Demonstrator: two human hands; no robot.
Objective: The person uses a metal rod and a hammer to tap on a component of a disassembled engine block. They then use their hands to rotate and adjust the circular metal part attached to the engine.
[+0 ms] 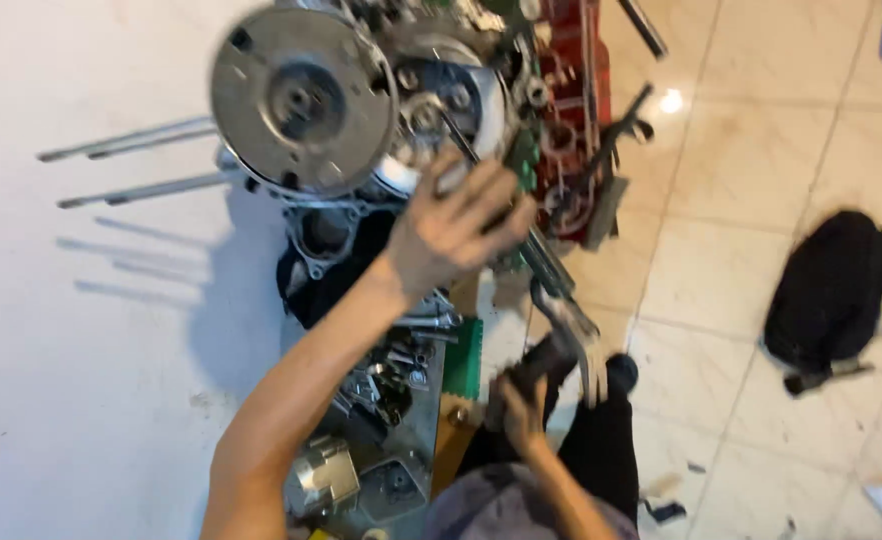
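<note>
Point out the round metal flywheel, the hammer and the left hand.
round metal flywheel (303,100), head view, on its flat face.
hammer (573,335), head view, on its metal head.
left hand (456,225), head view, on its back.

My grease-darkened left hand (458,225) is showing grey-brown smears over the knuckles. The round metal engine cover (301,100) is reading dull silver with a darker grey centre. The long steel studs (131,165) are showing pale grey, throwing bluish shadows on the white floor surface (71,350). The boxy metal frame (571,90) behind is showing red. A ribbed plastic piece (464,358) is showing green beside a tray of silver and black parts (386,400). The glossy floor tiles (761,170) are showing beige with thin dark joints. A black bundle (829,290) is lying there.
</note>
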